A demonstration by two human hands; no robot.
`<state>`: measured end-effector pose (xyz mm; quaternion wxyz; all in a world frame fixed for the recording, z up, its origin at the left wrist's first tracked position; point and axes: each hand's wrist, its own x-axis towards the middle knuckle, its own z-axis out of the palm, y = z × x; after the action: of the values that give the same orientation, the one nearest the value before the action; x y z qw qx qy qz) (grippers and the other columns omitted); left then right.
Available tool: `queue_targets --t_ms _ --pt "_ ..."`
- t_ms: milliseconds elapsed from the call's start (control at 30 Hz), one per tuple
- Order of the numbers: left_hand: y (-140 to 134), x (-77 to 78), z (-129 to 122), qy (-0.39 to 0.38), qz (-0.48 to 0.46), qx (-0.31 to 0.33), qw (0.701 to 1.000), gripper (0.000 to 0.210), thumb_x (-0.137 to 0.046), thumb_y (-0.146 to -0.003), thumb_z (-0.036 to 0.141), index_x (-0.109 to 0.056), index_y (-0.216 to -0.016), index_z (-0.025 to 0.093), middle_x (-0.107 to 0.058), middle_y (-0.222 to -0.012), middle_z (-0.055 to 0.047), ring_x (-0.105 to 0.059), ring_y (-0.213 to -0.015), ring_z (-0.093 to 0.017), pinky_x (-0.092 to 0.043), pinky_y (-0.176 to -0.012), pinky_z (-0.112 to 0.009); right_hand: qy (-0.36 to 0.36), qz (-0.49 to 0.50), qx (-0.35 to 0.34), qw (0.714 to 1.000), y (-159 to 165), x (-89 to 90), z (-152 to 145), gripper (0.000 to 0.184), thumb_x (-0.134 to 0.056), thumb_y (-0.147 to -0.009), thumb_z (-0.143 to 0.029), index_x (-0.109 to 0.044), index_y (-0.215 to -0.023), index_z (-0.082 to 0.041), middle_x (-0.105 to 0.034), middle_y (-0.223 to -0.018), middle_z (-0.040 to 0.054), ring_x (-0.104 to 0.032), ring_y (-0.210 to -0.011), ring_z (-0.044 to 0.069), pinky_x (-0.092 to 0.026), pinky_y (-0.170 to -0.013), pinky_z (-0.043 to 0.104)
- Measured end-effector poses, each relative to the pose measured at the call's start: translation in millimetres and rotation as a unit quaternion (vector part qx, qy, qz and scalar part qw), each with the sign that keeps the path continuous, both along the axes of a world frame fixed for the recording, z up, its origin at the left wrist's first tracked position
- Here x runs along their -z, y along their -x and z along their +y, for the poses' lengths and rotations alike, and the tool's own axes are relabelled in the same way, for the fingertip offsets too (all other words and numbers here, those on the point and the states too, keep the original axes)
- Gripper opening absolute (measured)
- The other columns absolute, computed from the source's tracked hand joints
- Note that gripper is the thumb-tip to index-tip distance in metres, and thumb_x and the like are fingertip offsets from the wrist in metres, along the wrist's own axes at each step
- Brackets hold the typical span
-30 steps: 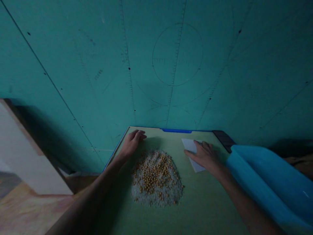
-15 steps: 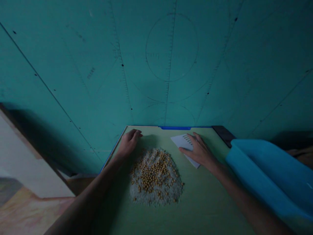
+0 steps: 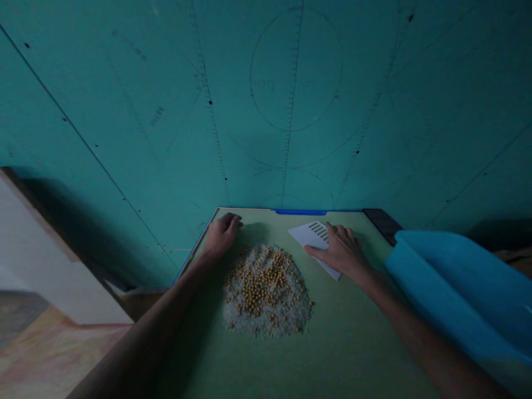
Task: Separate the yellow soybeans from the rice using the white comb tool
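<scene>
A heap of white rice mixed with yellow beans [image 3: 266, 291] lies in the middle of a pale green board [image 3: 341, 343]. My left hand [image 3: 221, 235] rests palm down on the board's far left corner, just behind the heap, holding nothing. My right hand [image 3: 341, 250] lies flat on a white plastic scraper [image 3: 312, 235] with a row of slots, to the right of the heap; its fingers press on the scraper's top.
A blue plastic tub [image 3: 461, 288] stands at the right edge of the board. A dark phone-like slab [image 3: 382, 223] lies at the far right corner. A teal cutting mat [image 3: 266, 111] with printed rulers and circles rises behind. A wooden floor shows at lower left.
My right hand has slid the white scraper a little to the left, toward the heap, and turned it so its slots show. My left hand has stayed at the corner.
</scene>
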<state>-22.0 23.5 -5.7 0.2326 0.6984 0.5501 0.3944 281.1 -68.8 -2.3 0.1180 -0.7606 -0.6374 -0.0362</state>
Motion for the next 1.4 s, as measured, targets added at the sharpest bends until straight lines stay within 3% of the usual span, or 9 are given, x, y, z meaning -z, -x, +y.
queue_targets --t_ms 267,467,567,667,767,867,1000,1200,1400 --pt "1 6.8 3 -0.033 0.026 0.014 0.999 0.048 -0.039 -0.091 0.048 -0.067 -0.106 0.012 -0.071 -0.093 -0.004 -0.064 -0.081 -0.018 -0.046 -0.072 -0.031 -0.101 -0.015 -0.049 0.994 3 -8.8 -5 0.081 -0.068 -0.073 -0.056 -0.044 -0.141 -0.021 -0.050 -0.134 0.0162 -0.047 -0.118 0.036 -0.036 -0.094 0.048" --pt "1 7.0 2 -0.045 0.021 0.018 0.999 0.042 -0.043 -0.092 0.042 -0.066 -0.106 0.011 -0.071 -0.094 -0.004 -0.065 -0.086 -0.017 -0.047 -0.076 -0.029 -0.190 -0.048 -0.128 0.972 19 -27.7 -15 0.059 -0.060 -0.086 -0.027 -0.046 -0.143 -0.026 -0.050 -0.141 0.0104 -0.044 -0.124 0.033 -0.029 -0.104 0.051" --pt "2 8.1 3 -0.043 0.014 0.018 0.999 0.039 -0.045 -0.091 0.040 -0.066 -0.106 0.011 -0.071 -0.093 -0.004 -0.066 -0.087 -0.017 -0.048 -0.078 -0.028 -0.238 0.018 -0.183 0.954 22 -30.5 -16 0.049 -0.046 -0.092 -0.016 -0.050 -0.140 -0.025 -0.051 -0.141 0.0092 -0.047 -0.127 0.027 -0.036 -0.105 0.045" --pt "2 8.5 3 -0.049 0.017 0.021 0.998 0.036 -0.047 -0.090 0.038 -0.067 -0.105 0.012 -0.071 -0.092 -0.004 -0.065 -0.084 -0.016 -0.048 -0.075 -0.027 -0.268 0.130 -0.196 0.934 16 -26.1 -12 0.044 -0.048 -0.093 -0.021 -0.052 -0.137 -0.022 -0.061 -0.130 0.0102 -0.059 -0.116 0.024 -0.047 -0.098 0.039" --pt "2 8.6 3 -0.057 0.019 0.021 0.998 0.035 -0.047 -0.090 0.037 -0.067 -0.104 0.011 -0.071 -0.090 -0.004 -0.065 -0.082 -0.016 -0.047 -0.073 -0.028 -0.261 0.217 -0.150 0.929 7 -15.5 -2 0.037 -0.058 -0.089 -0.034 -0.062 -0.123 -0.020 -0.073 -0.107 0.0086 -0.068 -0.091 0.023 -0.053 -0.084 0.037" --pt "2 8.9 3 -0.054 0.016 0.022 0.998 0.035 -0.047 -0.090 0.037 -0.067 -0.103 0.012 -0.071 -0.090 -0.003 -0.065 -0.082 -0.016 -0.047 -0.073 -0.027 -0.241 0.300 -0.095 0.918 -4 -1.1 8 0.034 -0.065 -0.082 -0.042 -0.070 -0.104 -0.016 -0.076 -0.090 0.0091 -0.069 -0.074 0.023 -0.054 -0.070 0.035" --pt "2 10.0 4 -0.047 0.019 0.018 0.999 0.033 -0.048 -0.090 0.034 -0.067 -0.103 0.012 -0.070 -0.090 -0.003 -0.064 -0.080 -0.016 -0.046 -0.072 -0.027 -0.175 0.424 -0.090 0.884 -11 14.7 16 0.039 -0.071 -0.075 -0.046 -0.074 -0.094 -0.012 -0.077 -0.093 0.0127 -0.072 -0.080 0.027 -0.056 -0.067 0.036" --pt "3 11.7 5 -0.050 0.013 0.018 0.999 0.034 -0.047 -0.089 0.036 -0.068 -0.100 0.011 -0.070 -0.088 -0.003 -0.065 -0.081 -0.018 -0.046 -0.072 -0.029 -0.140 0.411 -0.127 0.892 2 19.4 11 0.038 -0.065 -0.081 -0.046 -0.076 -0.095 -0.012 -0.077 -0.096 0.0121 -0.073 -0.083 0.028 -0.057 -0.074 0.039" --pt "3 12.0 6 -0.025 -0.063 -0.006 0.998 0.033 -0.050 -0.090 0.033 -0.059 -0.117 0.015 -0.070 -0.088 -0.003 -0.065 -0.079 -0.016 -0.047 -0.069 -0.028 -0.117 0.394 -0.199 0.890 24 18.2 15 0.033 -0.057 -0.085 -0.033 -0.072 -0.108 -0.016 -0.075 -0.110 0.0095 -0.070 -0.101 0.027 -0.055 -0.089 0.040"
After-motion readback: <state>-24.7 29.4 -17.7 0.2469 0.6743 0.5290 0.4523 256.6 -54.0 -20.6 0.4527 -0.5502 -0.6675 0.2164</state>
